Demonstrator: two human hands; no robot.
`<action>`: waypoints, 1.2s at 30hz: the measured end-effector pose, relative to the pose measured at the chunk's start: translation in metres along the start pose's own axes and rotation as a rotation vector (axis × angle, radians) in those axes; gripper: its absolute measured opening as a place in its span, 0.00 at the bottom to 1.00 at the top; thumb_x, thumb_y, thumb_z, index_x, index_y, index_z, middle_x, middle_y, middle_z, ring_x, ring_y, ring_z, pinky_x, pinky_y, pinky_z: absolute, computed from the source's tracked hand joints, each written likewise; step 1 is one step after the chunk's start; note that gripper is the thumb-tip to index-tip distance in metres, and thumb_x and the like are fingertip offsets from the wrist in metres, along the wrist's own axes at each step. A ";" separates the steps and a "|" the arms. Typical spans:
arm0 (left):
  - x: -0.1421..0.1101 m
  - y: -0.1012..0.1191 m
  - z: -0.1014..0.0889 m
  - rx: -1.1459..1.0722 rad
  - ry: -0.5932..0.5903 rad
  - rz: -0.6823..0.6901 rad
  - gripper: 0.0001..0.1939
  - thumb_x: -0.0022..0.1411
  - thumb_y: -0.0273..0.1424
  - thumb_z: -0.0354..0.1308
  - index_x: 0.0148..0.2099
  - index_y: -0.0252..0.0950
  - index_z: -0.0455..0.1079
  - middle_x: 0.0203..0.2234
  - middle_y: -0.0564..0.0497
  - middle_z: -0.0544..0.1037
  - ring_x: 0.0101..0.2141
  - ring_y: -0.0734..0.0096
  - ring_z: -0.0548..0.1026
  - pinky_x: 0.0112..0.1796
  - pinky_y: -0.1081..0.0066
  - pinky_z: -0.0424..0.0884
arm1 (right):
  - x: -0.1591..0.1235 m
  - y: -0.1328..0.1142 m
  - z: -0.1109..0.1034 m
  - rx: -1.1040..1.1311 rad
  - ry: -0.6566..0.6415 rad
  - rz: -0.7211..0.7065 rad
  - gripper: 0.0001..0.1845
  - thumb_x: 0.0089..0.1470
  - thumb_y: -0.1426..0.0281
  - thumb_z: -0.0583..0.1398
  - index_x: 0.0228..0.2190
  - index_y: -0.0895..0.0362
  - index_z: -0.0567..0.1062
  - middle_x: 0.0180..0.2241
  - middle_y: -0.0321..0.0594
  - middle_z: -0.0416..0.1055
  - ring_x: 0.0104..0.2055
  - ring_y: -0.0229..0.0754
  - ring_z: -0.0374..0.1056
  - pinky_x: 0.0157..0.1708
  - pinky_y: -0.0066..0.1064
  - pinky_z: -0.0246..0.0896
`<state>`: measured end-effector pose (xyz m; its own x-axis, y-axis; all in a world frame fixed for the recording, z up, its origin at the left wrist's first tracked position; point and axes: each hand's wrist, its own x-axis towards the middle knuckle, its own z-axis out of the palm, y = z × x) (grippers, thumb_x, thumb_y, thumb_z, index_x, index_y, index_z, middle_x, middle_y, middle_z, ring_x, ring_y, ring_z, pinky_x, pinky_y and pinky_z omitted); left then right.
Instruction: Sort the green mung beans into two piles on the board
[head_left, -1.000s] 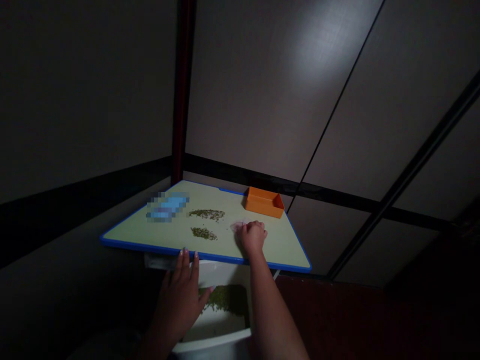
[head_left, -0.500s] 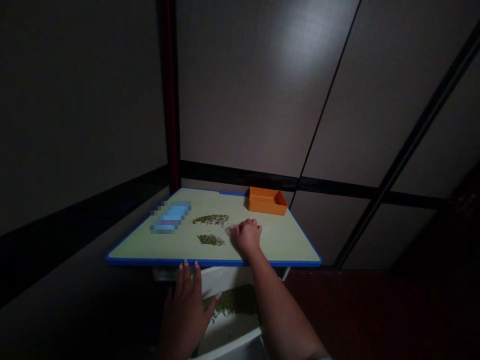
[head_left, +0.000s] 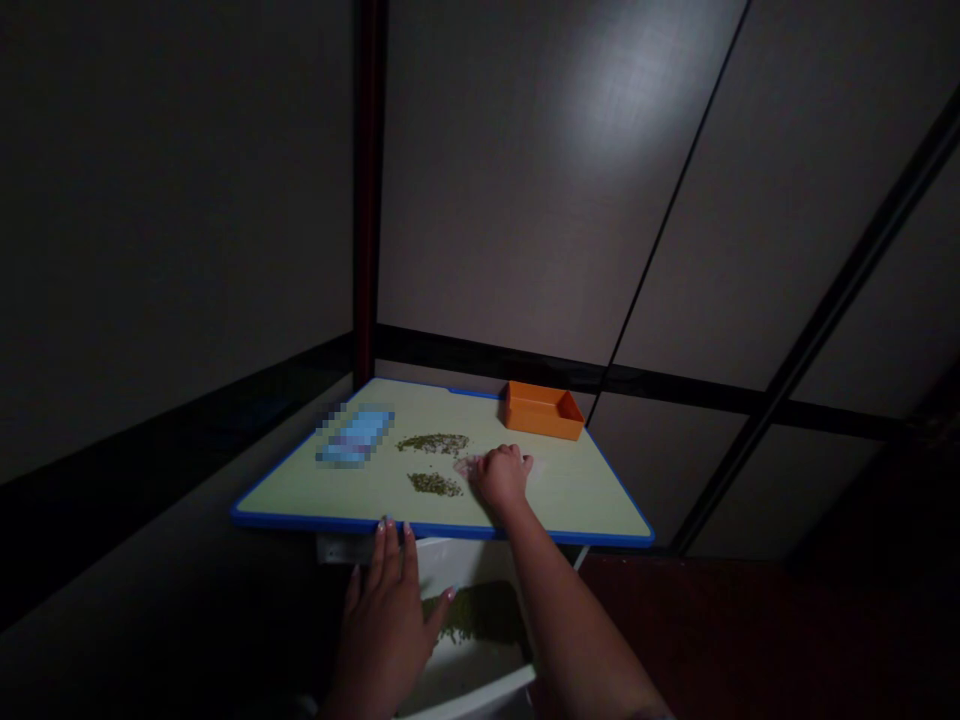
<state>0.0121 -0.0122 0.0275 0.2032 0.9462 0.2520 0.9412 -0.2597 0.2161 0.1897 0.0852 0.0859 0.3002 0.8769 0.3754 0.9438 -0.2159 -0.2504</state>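
Note:
My right hand is closed over a thin, see-through piece of plastic lying on the pale green tabletop; its exact kind is not clear. Just left of it are two patches of small green grain-like bits, a far patch and a near patch. With fingers spread, my left hand touches the blue front edge of the table and holds nothing. Below the table, partly behind my left hand and right forearm, a white bin holds a larger heap of the same green bits.
An orange open box stands at the table's back right. On the left of the tabletop lies a blurred-out blue rectangle. Dark panelled walls meet behind the table, and a dark red floor shows at the right.
The whole view has shifted slightly, so everything sits a little further right and lower. More of the plastic shows beside my right hand. My left hand stays at the table edge.

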 end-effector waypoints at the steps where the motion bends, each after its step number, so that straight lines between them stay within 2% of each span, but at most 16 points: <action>1: 0.000 -0.001 -0.002 0.010 -0.012 -0.004 0.41 0.57 0.46 0.44 0.66 0.23 0.47 0.66 0.34 0.46 0.66 0.53 0.43 0.58 0.50 0.53 | 0.001 -0.002 0.001 -0.010 -0.006 -0.008 0.17 0.57 0.65 0.53 0.34 0.61 0.79 0.41 0.54 0.74 0.50 0.54 0.61 0.49 0.49 0.47; 6: -0.001 -0.002 -0.013 0.063 -0.124 -0.021 0.42 0.57 0.46 0.44 0.66 0.24 0.44 0.66 0.34 0.43 0.66 0.52 0.42 0.59 0.50 0.50 | 0.006 -0.008 0.004 -0.057 -0.031 -0.088 0.19 0.58 0.63 0.53 0.36 0.62 0.78 0.42 0.56 0.73 0.50 0.54 0.60 0.51 0.50 0.45; 10: -0.003 0.001 -0.019 0.083 -0.133 -0.027 0.41 0.58 0.45 0.45 0.66 0.25 0.44 0.67 0.34 0.42 0.66 0.53 0.40 0.60 0.51 0.49 | 0.016 -0.018 0.005 -0.068 -0.079 -0.150 0.19 0.59 0.62 0.53 0.39 0.62 0.78 0.44 0.56 0.72 0.52 0.54 0.58 0.52 0.50 0.45; 15: -0.003 0.003 -0.024 0.085 -0.165 -0.026 0.41 0.58 0.44 0.45 0.67 0.24 0.43 0.66 0.34 0.42 0.66 0.52 0.41 0.60 0.51 0.49 | 0.029 -0.040 0.012 0.007 -0.151 -0.130 0.17 0.59 0.64 0.53 0.41 0.59 0.77 0.47 0.54 0.70 0.54 0.53 0.56 0.50 0.47 0.48; 20: -0.003 0.001 -0.024 0.089 -0.160 -0.013 0.41 0.58 0.45 0.45 0.66 0.24 0.44 0.66 0.33 0.44 0.66 0.51 0.42 0.59 0.53 0.53 | 0.036 -0.050 0.017 0.079 -0.217 -0.177 0.14 0.55 0.62 0.57 0.37 0.56 0.79 0.45 0.51 0.71 0.52 0.53 0.57 0.46 0.43 0.52; 24: -0.005 0.001 -0.016 0.081 -0.106 -0.021 0.41 0.58 0.45 0.46 0.66 0.24 0.46 0.66 0.32 0.46 0.65 0.50 0.45 0.58 0.51 0.55 | 0.036 -0.044 0.015 0.128 -0.251 -0.222 0.13 0.56 0.61 0.57 0.37 0.53 0.78 0.45 0.47 0.71 0.52 0.51 0.57 0.44 0.41 0.52; 30: -0.007 0.006 -0.006 0.050 0.024 0.028 0.40 0.58 0.45 0.47 0.65 0.23 0.50 0.64 0.30 0.51 0.64 0.48 0.50 0.56 0.51 0.59 | 0.032 -0.022 0.005 0.163 -0.268 -0.236 0.11 0.56 0.64 0.55 0.35 0.54 0.77 0.44 0.45 0.70 0.51 0.49 0.56 0.44 0.39 0.50; 36: -0.009 0.006 -0.003 0.075 0.061 0.061 0.39 0.58 0.45 0.47 0.64 0.22 0.52 0.64 0.29 0.52 0.64 0.46 0.51 0.55 0.50 0.60 | 0.024 -0.003 0.001 0.208 -0.299 -0.205 0.11 0.57 0.64 0.55 0.33 0.55 0.76 0.43 0.45 0.71 0.51 0.50 0.57 0.43 0.39 0.50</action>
<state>0.0156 -0.0227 0.0290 0.2459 0.9149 0.3201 0.9456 -0.2990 0.1285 0.1939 0.1074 0.0952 0.0263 0.9854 0.1679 0.9225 0.0408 -0.3838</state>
